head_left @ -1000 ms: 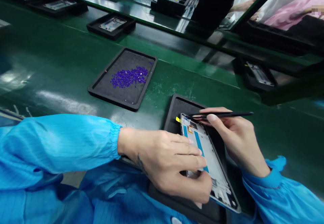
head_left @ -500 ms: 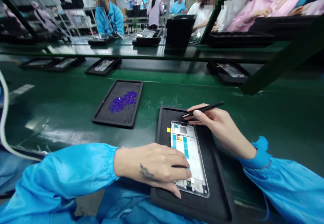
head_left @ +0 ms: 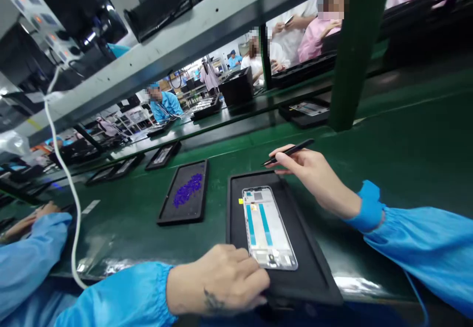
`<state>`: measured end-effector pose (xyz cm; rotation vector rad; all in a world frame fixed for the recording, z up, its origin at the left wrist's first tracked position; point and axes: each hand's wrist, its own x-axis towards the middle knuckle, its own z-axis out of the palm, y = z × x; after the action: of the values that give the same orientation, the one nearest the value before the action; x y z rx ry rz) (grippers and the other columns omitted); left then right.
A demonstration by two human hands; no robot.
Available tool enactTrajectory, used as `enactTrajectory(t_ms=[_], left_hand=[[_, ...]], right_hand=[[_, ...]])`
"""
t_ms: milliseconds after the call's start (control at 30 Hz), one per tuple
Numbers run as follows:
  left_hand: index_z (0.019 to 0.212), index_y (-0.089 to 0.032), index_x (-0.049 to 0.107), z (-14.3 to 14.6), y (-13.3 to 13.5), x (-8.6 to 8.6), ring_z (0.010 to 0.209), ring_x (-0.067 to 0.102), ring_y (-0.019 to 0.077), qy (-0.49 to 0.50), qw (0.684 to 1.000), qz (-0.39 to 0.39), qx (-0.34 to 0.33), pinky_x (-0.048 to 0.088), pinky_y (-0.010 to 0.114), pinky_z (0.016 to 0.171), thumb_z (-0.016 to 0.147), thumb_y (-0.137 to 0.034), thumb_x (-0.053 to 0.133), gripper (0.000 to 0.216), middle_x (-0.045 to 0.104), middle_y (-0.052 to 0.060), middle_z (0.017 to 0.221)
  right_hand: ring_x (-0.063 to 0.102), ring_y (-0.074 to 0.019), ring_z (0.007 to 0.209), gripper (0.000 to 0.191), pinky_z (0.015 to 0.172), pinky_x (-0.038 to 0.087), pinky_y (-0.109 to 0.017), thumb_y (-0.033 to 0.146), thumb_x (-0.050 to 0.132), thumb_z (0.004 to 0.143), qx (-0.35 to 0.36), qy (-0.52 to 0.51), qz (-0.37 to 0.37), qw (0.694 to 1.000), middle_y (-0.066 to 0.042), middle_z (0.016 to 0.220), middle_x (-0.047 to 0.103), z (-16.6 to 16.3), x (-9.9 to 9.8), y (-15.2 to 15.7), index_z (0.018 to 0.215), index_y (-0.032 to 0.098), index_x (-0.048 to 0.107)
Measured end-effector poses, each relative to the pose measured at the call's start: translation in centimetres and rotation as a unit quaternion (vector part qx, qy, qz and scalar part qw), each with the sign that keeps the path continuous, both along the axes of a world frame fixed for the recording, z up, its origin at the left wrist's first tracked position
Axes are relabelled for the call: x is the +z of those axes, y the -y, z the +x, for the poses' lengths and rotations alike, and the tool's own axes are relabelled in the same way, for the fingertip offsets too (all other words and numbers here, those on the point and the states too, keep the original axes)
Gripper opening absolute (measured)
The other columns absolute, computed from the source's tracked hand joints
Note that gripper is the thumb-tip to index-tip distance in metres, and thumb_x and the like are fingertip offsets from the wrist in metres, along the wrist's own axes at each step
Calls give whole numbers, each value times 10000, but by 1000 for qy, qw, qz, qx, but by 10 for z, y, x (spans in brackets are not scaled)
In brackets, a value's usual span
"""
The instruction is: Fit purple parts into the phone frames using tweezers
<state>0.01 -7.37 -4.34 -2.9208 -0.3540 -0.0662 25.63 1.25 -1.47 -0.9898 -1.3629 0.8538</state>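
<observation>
A phone frame point(head_left: 268, 228) with two blue strips lies flat in a black tray point(head_left: 314, 263) on the green conveyor belt. My left hand point(head_left: 221, 282) grips the tray's near left edge, its fingers curled over the rim beside the frame's lower end. My right hand point(head_left: 314, 172) hovers over the tray's far right corner and pinches black tweezers point(head_left: 288, 152), whose tips point left above the belt. A second black tray point(head_left: 185, 193) holding several small purple parts point(head_left: 188, 190) sits to the left.
More black trays with phone frames point(head_left: 162, 154) line the belt's far side. A green post point(head_left: 351, 56) stands at the right. A white cable point(head_left: 62, 169) hangs at the left. A neighbour's blue sleeve and hand point(head_left: 29, 218) rest at far left. Other workers sit beyond the shelf.
My left hand slid off the phone frame and down to the tray's near edge. My right hand with the tweezers lifted slightly away. The view tilted upward.
</observation>
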Motion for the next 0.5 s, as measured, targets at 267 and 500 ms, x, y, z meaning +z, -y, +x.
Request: enactTrajectory(t_ms=[267, 500], left_hand=[[1118, -159, 535, 11, -114, 24, 918, 666, 204, -133, 971, 42, 192, 541, 314, 724, 1022, -364, 453, 241, 676, 78, 1025], [1290, -150, 549, 35, -237, 45, 1026, 642, 201, -136, 942, 68, 300, 566, 414, 893, 996, -360, 533, 361, 626, 98, 1194]], right_hand=[[709, -204, 949, 208, 868, 562, -313, 311, 540, 979, 22, 166, 223, 960, -58, 1018, 745, -13, -2, 43, 1034, 197, 706], [647, -192, 980, 227, 832, 518, -296, 223, 437, 1029, 171, 318, 328, 873, -108, 945, 689, -26, -25, 67, 1038, 152, 653]])
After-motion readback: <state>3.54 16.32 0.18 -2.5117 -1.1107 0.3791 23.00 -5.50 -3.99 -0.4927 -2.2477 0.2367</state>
